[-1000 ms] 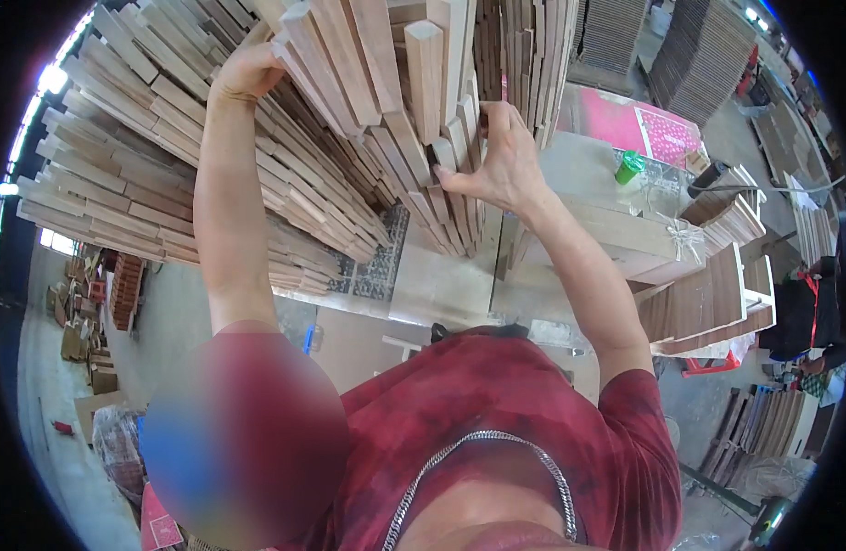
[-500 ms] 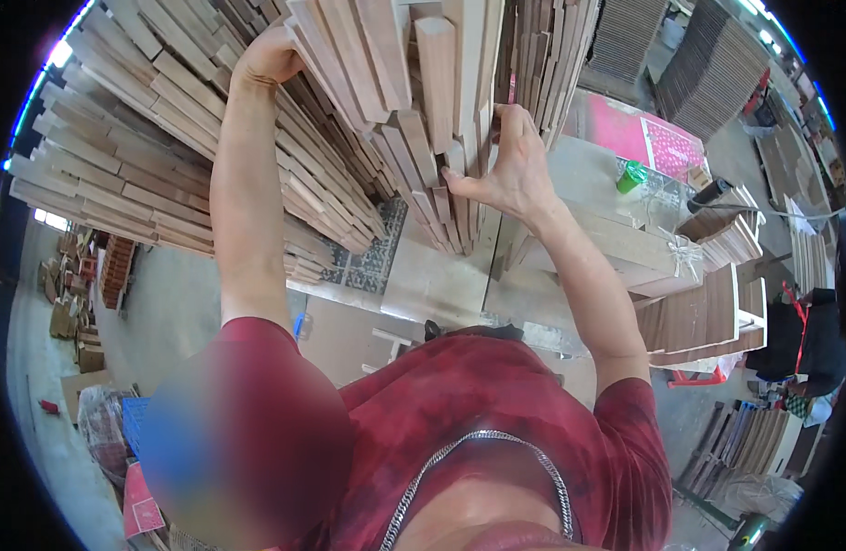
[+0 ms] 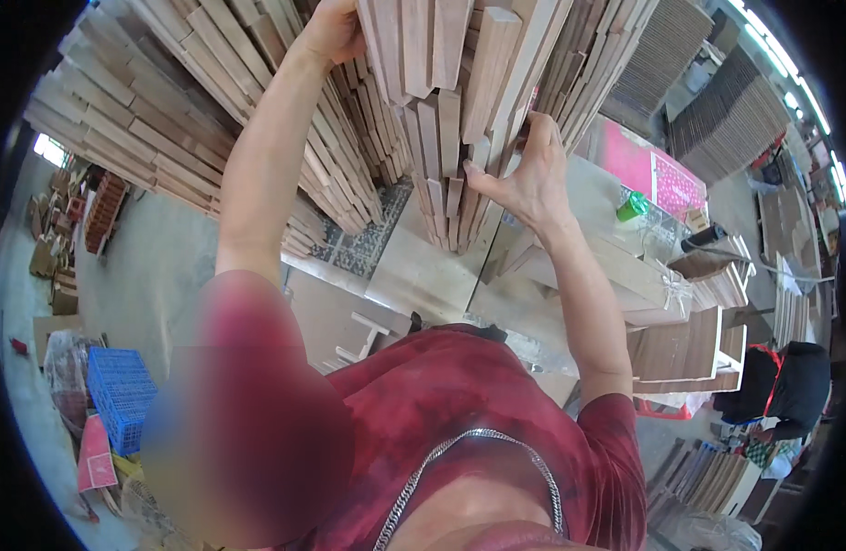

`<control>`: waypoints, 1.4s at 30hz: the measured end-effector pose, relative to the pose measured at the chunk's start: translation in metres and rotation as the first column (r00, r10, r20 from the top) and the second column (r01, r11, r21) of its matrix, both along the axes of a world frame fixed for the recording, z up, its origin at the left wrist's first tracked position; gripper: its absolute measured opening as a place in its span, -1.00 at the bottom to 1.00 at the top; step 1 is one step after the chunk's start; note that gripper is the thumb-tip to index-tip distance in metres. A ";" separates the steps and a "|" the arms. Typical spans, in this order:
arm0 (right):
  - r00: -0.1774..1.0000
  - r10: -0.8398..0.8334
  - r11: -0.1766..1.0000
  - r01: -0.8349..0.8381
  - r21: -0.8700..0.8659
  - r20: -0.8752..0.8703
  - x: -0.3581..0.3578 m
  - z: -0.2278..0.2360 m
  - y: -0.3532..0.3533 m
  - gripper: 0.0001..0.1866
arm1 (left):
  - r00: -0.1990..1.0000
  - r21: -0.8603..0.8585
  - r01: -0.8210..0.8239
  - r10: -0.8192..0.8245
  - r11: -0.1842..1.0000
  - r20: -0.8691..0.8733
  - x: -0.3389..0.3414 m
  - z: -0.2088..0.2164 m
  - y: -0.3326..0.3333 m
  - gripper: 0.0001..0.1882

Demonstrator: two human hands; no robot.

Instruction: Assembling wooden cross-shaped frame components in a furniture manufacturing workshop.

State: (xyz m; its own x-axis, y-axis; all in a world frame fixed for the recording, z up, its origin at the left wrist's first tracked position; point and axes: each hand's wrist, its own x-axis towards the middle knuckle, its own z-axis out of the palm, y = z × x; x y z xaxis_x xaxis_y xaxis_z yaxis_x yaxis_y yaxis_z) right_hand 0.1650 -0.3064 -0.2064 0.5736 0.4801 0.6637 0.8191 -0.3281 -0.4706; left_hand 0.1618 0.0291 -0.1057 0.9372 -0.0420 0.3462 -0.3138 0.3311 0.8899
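Observation:
In front of me a tall stack of pale wooden strips (image 3: pixel 430 119) stands on end on the table. My left hand (image 3: pixel 337 32) is curled against its upper left side, its fingertips hidden behind the wood. Lower down, my right hand (image 3: pixel 536 179) clasps the stack's right edge, thumb on the near face and fingers round the side. One strip (image 3: pixel 492 69) juts out from the others near the top. The lower ends of the strips are uneven.
More stacks of wooden strips (image 3: pixel 166 119) fan out at the left, and another (image 3: pixel 588 55) stands behind at the right. On the table (image 3: pixel 432 266) to the right are a green-lidded cup (image 3: pixel 632 206), pink sheets (image 3: pixel 657 161) and tied boards (image 3: pixel 625 275). A blue crate (image 3: pixel 122 395) sits on the floor.
The whole view has shifted, so the stack and both hands appear farther right. Both hands keep their hold on the strips, with little change in their places on the stack.

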 end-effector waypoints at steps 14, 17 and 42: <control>0.993 -0.098 0.990 0.091 -0.106 -0.063 0.000 0.013 0.005 -0.17 | 0.981 -0.222 -0.091 0.126 0.971 0.149 0.005 -0.001 -0.055 -0.41; 0.996 -0.060 0.996 0.056 -0.063 -0.060 0.003 0.010 0.004 -0.20 | 0.977 -0.247 -0.033 0.083 0.969 0.197 0.016 -0.018 -0.043 -0.44; 0.999 -0.048 0.999 0.048 -0.026 -0.007 0.000 0.008 -0.003 -0.15 | 0.867 0.048 -0.498 0.498 0.866 0.010 -0.027 -0.039 -0.080 -0.20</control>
State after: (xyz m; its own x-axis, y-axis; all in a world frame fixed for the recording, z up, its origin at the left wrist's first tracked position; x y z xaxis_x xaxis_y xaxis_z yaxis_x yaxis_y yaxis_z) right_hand 0.1648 -0.3093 -0.1980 0.6009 0.4691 0.6472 0.7989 -0.3788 -0.4672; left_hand 0.1347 -0.0504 -0.1444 0.8390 0.4143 0.3528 -0.4231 0.0889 0.9017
